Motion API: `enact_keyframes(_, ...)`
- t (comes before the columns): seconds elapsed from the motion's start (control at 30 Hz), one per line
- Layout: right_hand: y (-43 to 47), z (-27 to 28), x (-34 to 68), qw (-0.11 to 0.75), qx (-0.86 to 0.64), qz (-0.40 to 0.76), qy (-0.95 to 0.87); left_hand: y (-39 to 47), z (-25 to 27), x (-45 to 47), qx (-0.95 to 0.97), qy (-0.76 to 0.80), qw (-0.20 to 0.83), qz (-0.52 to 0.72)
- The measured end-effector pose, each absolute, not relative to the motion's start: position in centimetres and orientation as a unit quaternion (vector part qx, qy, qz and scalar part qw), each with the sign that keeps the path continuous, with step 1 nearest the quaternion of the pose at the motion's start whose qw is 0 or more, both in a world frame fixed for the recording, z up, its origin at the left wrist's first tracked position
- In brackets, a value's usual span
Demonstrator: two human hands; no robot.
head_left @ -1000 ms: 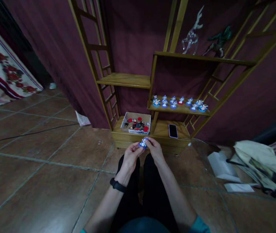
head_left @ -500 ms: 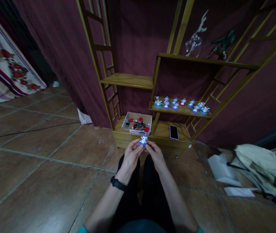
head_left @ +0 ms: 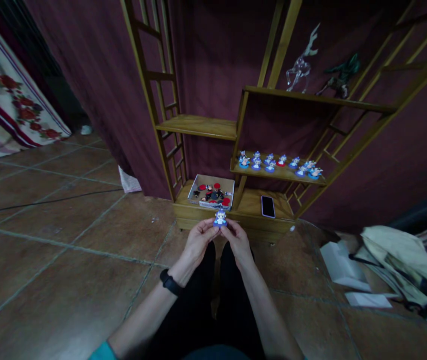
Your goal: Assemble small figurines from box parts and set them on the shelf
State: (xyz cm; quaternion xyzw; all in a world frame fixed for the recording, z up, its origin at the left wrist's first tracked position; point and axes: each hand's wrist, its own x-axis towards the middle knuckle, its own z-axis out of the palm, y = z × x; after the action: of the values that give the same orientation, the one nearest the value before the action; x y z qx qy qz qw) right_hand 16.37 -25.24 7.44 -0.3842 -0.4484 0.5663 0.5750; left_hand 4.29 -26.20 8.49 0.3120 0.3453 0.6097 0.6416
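Observation:
A small purple-and-white figurine (head_left: 220, 218) on a round purple base is held upright between both hands, in front of the low cabinet. My left hand (head_left: 200, 240) pinches the base from the left, and my right hand (head_left: 237, 241) pinches it from the right, thumbs close together. Just beyond them sits a shallow box (head_left: 216, 204) with several dark figurines (head_left: 214, 192) and red discs inside. On the shelf to the right stand similar figurines (head_left: 270, 165) in rows, mostly purple, with a red-based one (head_left: 281, 160) among them.
A phone (head_left: 268, 206) lies on the cabinet's lower right board. Higher up, a clear deer ornament (head_left: 299, 67) and a dark statue (head_left: 343, 75) stand on a shelf (head_left: 322, 95). White boxes (head_left: 343, 265) and a pale bag (head_left: 397, 245) lie on the floor at right.
Both hands still hold the figurine, now turned slightly more upright and facing me. My left forearm has shifted a little outward to the left. The view has tilted slightly.

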Motion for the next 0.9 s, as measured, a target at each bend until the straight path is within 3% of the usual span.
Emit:
enact_keyframes(0.33, -25.0, 7.6, 14.7, 0.583, -0.378, 0.575, -0.432, -25.5, 9.8, 1.5, 0.399, 0.374, 0.623, 0.56)
enact_keyframes(0.67, -25.1, 7.3, 13.7, 0.584, -0.357, 0.632, -0.363, -26.4, 7.4, 3.7, 0.344, 0.408, 0.52, 0.667)
enact_keyframes(0.9, -25.2, 7.0, 14.4, 0.599, -0.331, 0.632, -0.363, -26.2, 7.5, 4.8, 0.358, 0.432, 0.506, 0.655)
